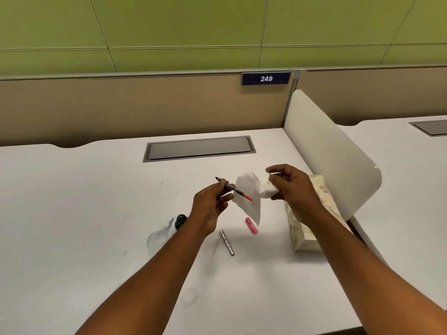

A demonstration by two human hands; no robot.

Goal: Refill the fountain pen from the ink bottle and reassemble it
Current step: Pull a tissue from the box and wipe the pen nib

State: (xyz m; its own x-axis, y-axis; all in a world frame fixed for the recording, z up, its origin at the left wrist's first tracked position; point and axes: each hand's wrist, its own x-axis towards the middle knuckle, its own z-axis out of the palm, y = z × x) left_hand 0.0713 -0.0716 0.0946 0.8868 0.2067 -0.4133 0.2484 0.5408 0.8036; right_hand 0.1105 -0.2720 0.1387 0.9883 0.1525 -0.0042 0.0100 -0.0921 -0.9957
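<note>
My left hand grips the fountain pen's inner section above the desk, dark nib end pointing up-left and red converter end pointing down-right. To its right, my right hand pinches a white tissue that hangs down just behind the pen's red end. The black ink bottle stands on the desk, partly hidden by my left wrist. A silver pen barrel lies on the desk below my hands. A pink pen part lies to the right of the barrel.
A patterned tissue box lies under my right forearm, beside a white rounded divider. A grey cable hatch is set into the white desk at the back. A crumpled clear plastic wrapper lies left of the bottle.
</note>
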